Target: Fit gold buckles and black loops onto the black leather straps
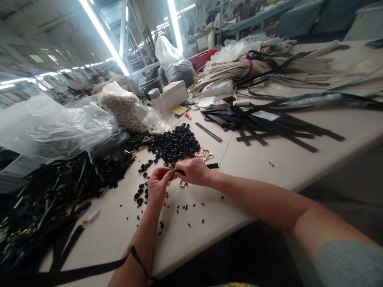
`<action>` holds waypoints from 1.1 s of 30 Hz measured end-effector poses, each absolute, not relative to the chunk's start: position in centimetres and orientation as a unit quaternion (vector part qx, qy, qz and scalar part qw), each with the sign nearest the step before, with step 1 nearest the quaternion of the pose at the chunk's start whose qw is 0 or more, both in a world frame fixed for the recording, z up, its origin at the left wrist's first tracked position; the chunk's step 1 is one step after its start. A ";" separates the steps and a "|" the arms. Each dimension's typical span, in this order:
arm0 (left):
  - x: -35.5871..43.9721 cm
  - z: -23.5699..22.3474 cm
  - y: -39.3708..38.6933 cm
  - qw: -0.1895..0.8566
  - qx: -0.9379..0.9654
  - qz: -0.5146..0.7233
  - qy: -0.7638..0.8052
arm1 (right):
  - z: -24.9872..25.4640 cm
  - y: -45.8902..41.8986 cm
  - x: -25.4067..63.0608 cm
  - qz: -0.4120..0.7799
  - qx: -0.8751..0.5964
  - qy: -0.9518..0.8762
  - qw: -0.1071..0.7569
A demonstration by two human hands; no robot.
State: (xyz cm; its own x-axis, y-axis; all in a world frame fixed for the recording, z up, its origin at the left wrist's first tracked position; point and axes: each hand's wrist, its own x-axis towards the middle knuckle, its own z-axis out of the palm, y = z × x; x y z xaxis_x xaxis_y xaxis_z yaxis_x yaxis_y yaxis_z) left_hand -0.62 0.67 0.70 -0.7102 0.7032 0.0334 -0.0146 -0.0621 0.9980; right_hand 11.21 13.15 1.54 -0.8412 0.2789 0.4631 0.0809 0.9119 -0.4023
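Black strip, short and narrow, sits between the two hands: the left hand pinches one end in thumb and fingertips, while the right hand's grip is curled closed on the other. Both are in from the tabletop's near edge; black loops are heaped just beyond, toward the far edge.

Left hand and right hand near frame centre, fingers pinched on a small black strip. Just above: heap of black loops on the bench; gold-coloured buckles beside it. Flat black straps right of centre, upper half. Tangled dark straps, lower left. Clear plastic bag, left edge.
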 end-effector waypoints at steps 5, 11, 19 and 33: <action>-1.3 0.0 0.1 0.189 0.359 0.641 0.652 | 1.7 13.3 11.3 0.228 -0.131 -0.928 0.264; -1.4 -0.1 0.0 0.211 0.368 0.635 0.646 | 1.7 13.5 11.1 0.314 -0.154 -0.898 0.267; -1.3 -0.4 0.2 0.199 0.361 0.641 0.647 | 1.9 13.0 11.1 0.283 -0.183 -0.904 0.263; -0.4 -0.6 0.2 0.146 0.375 0.633 0.661 | 1.5 12.8 11.0 0.240 -0.187 -0.920 0.247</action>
State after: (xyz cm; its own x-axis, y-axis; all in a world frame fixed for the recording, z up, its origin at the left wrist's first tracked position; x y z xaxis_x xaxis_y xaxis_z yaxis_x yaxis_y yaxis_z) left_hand -0.37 0.21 -0.57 -0.6761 0.6811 0.2811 0.3104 -0.0827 0.9470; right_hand 10.97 12.81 1.46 -0.8081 0.4628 0.3644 0.2260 0.8149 -0.5337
